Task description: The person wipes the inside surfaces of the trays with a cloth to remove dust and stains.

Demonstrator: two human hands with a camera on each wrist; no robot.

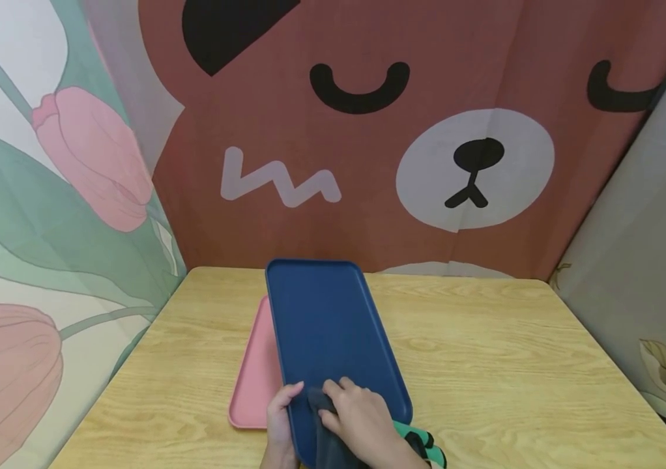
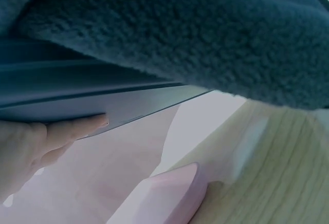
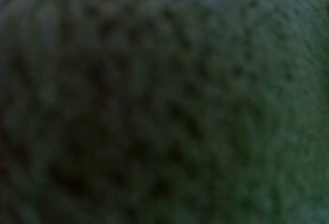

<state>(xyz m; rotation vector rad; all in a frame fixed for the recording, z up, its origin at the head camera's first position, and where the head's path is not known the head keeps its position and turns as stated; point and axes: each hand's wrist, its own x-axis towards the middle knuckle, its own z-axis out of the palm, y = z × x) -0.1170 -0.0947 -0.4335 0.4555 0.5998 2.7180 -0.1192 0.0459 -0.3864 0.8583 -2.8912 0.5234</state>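
My left hand (image 1: 281, 420) grips the left edge of a blue rectangular tray (image 1: 327, 319), thumb at the upper side and fingers beneath. The tray is lifted at a slant above the table. With my right hand (image 1: 362, 417) I hold a dark grey-blue cloth (image 1: 330, 440) bunched against the tray's near part. In the left wrist view the fleecy cloth (image 2: 180, 34) hangs over the tray, and the left fingers (image 2: 77, 129) lie along its underside. Dark cloth (image 3: 164, 100), blurred and very close, fills the right wrist view.
A pink tray (image 1: 257, 384) lies on the wooden table (image 1: 497, 371), partly covered by the blue tray. Beside my right wrist is a green and black item (image 1: 429, 446). A bear-print curtain (image 1: 368, 234) hangs behind the table, with printed fabric along both sides.
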